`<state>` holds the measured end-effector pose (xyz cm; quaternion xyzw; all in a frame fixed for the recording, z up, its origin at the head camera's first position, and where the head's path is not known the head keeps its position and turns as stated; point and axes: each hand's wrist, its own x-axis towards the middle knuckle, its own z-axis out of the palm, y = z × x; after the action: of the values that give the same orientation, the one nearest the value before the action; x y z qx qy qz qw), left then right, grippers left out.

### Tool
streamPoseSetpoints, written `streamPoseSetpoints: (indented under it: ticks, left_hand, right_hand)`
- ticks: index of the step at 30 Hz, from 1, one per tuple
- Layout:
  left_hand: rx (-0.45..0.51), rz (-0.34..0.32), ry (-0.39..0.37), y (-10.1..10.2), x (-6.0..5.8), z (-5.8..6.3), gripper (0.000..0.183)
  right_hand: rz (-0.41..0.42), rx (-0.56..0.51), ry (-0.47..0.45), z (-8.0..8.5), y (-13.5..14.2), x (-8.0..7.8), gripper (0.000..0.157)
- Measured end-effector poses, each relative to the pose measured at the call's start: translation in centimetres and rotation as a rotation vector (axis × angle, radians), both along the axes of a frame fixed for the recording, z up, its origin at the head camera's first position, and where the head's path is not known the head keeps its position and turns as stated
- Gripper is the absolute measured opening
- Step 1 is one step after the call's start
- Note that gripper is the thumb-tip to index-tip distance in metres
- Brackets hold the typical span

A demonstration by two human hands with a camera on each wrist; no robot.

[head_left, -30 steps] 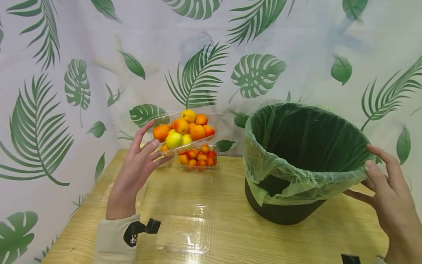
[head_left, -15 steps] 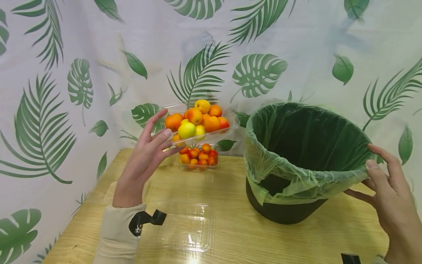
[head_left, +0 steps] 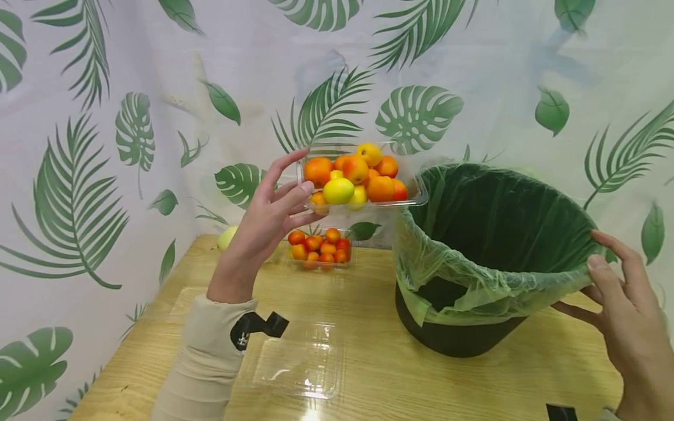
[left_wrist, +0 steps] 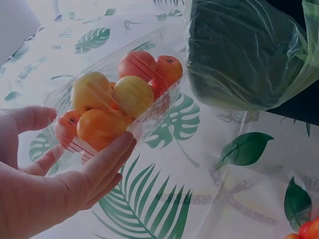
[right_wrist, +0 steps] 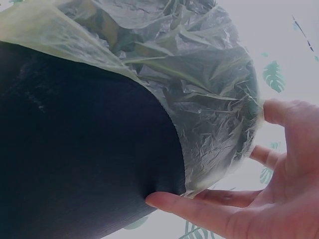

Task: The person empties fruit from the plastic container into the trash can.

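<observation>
Leafy backdrop (head_left: 237, 47), left hand (head_left: 265, 216) half-curled round fruit tray (head_left: 416, 197), right hand (head_left: 626, 301) lightly round bin rim (head_left: 518, 283).

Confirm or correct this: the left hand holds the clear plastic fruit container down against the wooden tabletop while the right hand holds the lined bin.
Not against the wooden tabletop: the head view shows the left hand holding the clear plastic fruit container raised above it. The right hand does hold the lined bin.

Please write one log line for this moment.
left hand: holds clear plastic tray of orange and yellow fruit | right hand: grips round black bin with green plastic liner
</observation>
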<state>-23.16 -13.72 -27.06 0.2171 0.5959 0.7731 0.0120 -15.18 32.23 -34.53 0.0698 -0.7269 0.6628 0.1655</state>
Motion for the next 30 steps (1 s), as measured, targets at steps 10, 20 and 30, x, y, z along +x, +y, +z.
streamPoseSetpoints:
  ticks: [10, 20, 30]
  left_hand:
    - [0.032, -0.053, 0.027, 2.5, -1.0, 1.4, 0.051]
    - [-0.050, -0.036, 0.100, 5.3, -1.6, 2.8, 0.049]
    - [-0.135, -0.024, 0.125, 8.0, -0.1, 4.1, 0.052]
  right_hand:
    - [-0.014, -0.004, 0.001, 0.0, -0.1, -0.1, 0.048]
    - [-0.003, -0.020, 0.010, -0.1, 0.0, -0.2, 0.049]
    - [0.007, -0.029, 0.014, -0.1, 0.2, -0.3, 0.048]
